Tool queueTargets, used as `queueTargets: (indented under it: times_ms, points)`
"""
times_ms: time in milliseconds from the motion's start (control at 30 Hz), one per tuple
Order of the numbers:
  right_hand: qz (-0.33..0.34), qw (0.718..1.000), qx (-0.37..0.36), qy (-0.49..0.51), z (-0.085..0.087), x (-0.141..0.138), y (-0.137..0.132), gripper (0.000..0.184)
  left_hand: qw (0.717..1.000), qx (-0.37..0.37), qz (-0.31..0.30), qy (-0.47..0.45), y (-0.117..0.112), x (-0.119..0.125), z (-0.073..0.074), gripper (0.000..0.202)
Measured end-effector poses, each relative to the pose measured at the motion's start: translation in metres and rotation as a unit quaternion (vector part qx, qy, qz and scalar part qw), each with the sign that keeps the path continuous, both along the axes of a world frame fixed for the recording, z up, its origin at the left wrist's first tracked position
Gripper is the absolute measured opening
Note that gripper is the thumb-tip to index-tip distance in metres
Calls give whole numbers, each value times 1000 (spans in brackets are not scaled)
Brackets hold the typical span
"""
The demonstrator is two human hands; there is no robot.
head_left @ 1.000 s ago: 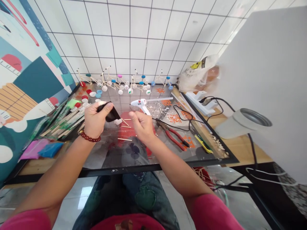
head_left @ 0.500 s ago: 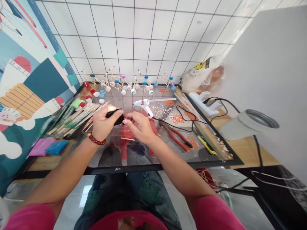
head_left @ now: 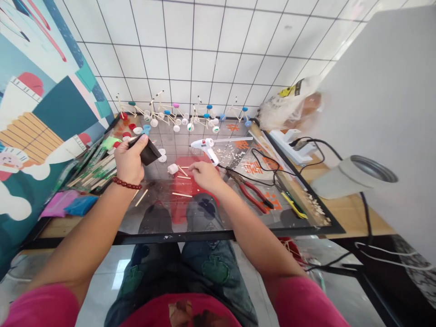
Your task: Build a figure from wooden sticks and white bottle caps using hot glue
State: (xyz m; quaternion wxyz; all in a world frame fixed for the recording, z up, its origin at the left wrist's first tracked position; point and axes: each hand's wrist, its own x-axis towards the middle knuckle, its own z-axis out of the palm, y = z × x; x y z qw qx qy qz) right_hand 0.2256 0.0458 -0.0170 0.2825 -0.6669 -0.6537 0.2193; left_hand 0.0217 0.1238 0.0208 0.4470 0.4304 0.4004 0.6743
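Observation:
My left hand [head_left: 131, 160] is closed around a flat black piece [head_left: 148, 152], raised above the left part of the table; its material is unclear. Low over the glass tabletop, my right hand [head_left: 207, 176] has its fingers bent and drawn together beside a short wooden stick [head_left: 183, 171]. Whether anything sits between those fingertips is hidden. A small whitish lump [head_left: 172, 169] lies left of that stick. Another short stick [head_left: 182, 195] rests closer to me. White bottle caps [head_left: 162, 158] lie between the two hands. A white glue gun [head_left: 206, 147] lies just beyond my right hand.
Stick figures with coloured caps [head_left: 190, 117] line the wall. Red-handled pliers [head_left: 250, 195], a yellow cutter [head_left: 293, 205] and the gun's black cable occupy the right. Wooden sticks [head_left: 91, 170] are heaped at left. A power strip [head_left: 292, 147] and grey cylinder [head_left: 350, 177] stand right.
My hands have moved apart. The left has carried the black piece leftward; the right has let go of it and lowered to the tabletop. The whitish lump and more sticks now show.

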Motion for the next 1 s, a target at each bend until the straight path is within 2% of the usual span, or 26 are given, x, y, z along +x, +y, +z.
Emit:
queueTargets:
  times_ms: [100, 333, 600, 733, 867, 933, 1000]
  points:
    - [13, 996, -37, -75, -6, -3, -1, 31, 998, -16, 11, -62, 7, 0, -4, 34]
    - [37, 997, -21, -72, -9, -4, -2, 34, 994, -41, 14, -97, 9, -1, -3, 32]
    - [27, 998, -3, -54, -11, -3, 0, 33, 996, -39, 10, -77, 9, -1, -3, 34]
    - [0, 998, 67, -14, -11, -4, -1, 31, 997, -31, -8, -65, -4, 7, 0, 38]
    - [-6, 989, 141, 34, -9, -4, -2, 29, 997, -44, -52, -36, -20, 16, 2, 40]
    - [-11, 990, 139, 30, -8, -3, -3, 29, 996, -49, -69, -27, -22, 15, 2, 40]
    - [-17, 995, 101, -3, -7, -1, -2, 31, 994, -67, -81, 6, -19, 10, 1, 40]
